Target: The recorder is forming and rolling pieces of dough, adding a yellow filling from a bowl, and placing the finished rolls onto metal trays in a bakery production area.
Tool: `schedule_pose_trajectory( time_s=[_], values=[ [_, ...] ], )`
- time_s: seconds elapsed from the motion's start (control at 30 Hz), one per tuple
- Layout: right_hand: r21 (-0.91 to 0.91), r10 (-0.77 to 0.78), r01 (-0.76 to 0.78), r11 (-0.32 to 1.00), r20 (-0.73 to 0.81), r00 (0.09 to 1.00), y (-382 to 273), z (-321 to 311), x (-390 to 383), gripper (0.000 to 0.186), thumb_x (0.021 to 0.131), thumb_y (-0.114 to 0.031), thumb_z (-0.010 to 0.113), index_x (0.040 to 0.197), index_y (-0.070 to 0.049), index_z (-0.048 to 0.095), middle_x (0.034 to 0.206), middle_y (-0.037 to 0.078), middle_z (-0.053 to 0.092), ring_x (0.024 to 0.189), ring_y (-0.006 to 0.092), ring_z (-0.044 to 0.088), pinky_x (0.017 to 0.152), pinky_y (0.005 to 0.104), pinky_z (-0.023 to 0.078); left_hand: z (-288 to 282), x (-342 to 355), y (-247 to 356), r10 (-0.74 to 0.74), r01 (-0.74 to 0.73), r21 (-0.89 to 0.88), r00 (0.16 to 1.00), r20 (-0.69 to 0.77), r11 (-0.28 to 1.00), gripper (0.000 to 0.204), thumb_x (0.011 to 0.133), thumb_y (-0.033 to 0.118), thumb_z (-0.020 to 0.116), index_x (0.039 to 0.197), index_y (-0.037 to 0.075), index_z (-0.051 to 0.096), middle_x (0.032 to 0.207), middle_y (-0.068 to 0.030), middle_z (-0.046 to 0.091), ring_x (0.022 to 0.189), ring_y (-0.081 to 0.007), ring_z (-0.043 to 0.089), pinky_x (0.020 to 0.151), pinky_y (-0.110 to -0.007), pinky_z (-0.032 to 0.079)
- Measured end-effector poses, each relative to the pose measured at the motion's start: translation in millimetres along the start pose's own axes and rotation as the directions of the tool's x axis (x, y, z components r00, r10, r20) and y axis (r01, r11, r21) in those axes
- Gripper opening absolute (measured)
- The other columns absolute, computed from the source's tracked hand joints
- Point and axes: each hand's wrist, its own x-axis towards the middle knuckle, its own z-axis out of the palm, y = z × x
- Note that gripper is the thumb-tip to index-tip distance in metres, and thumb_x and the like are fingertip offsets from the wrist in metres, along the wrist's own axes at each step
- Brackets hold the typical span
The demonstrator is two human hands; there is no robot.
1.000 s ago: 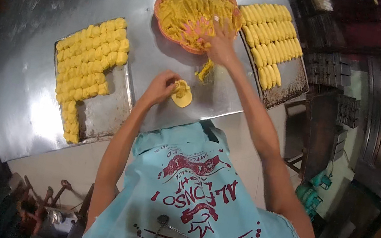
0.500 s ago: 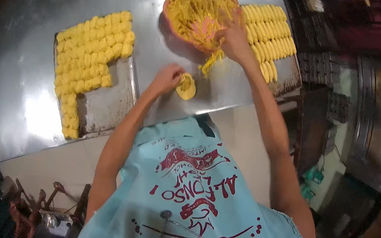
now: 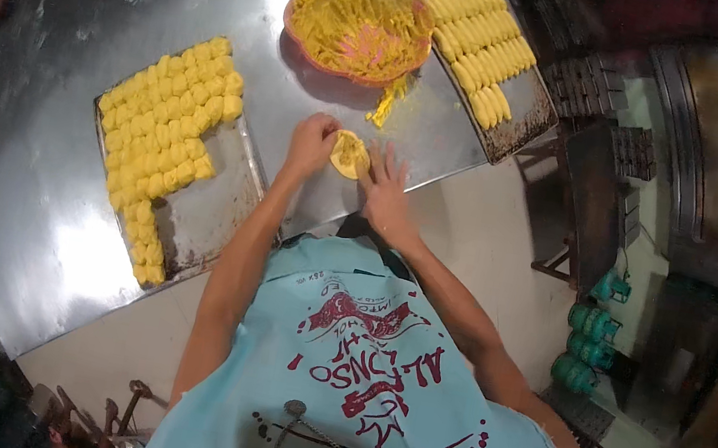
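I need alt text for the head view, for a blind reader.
A person's left hand and right hand touch opposite edges of a filled dough round on a metal table. Beyond it sits a scalloped bowl of yellow paste; the left tray holds lumpy dough pieces, the right tray elongated ones.

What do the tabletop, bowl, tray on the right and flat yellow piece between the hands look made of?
Tabletop: metal, likely steel; smooth grey with bright glare.
Bowl: probably plastic; orange-pink, scalloped rim, smears hiding most of the inside.
Tray on the right: likely metal; dull, with brown blotches, perhaps rust or baked-on residue.
Flat yellow piece: seemingly dough; soft-looking, thin, rounded edge.
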Motion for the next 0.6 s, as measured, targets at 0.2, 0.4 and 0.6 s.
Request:
schedule_pose_trajectory(
  time_s=[0.2,0.4,0.6],
  values=[
    [0.155,0.047,-0.046,0.987,0.001,0.999,62.8,-58.6,131.5,0.047,0.071,-0.025,0.077,0.117,-0.015,0.073,0.164,0.024,0.009,0.149,0.0504,-0.004,0.114,0.0687,0.013,2.6,-8.1,10.6,-0.058,0.057,-0.023,0.997,-0.051,0.998,0.015,0.081,0.007,0.064,0.094,0.003,0.069,0.089,-0.0141,0.064,0.081,-0.0309,0.065,0.075,-0.038,0.052],
    [-0.096,-0.120,0.179,0.979,0.439,0.891,81.6,-43.8,226.5,0.052,0.066,-0.036,0.083,0.113,-0.014,0.074,0.165,0.022,0.004,0.149,0.0506,-0.006,0.115,0.0690,0.007,4.1,-7.2,14.2,-0.135,0.135,0.018,0.991,-0.028,0.991,0.015,0.082,0.006,0.063,0.096,0.003,0.068,0.088,-0.0131,0.063,0.081,-0.0285,0.064,0.075,-0.037,0.052],
    [0.043,-0.207,0.205,0.978,0.338,0.918,88.3,-26.7,201.1,0.078,0.064,-0.033,0.087,0.135,-0.018,0.060,0.165,0.021,0.008,0.150,0.0475,-0.005,0.117,0.0660,0.010,5.8,-11.6,4.4,-0.066,0.069,0.039,0.996,-0.060,0.997,0.015,0.081,0.007,0.064,0.095,0.003,0.067,0.084,-0.0127,0.062,0.079,-0.0297,0.064,0.075,-0.038,0.051]
  ],
)
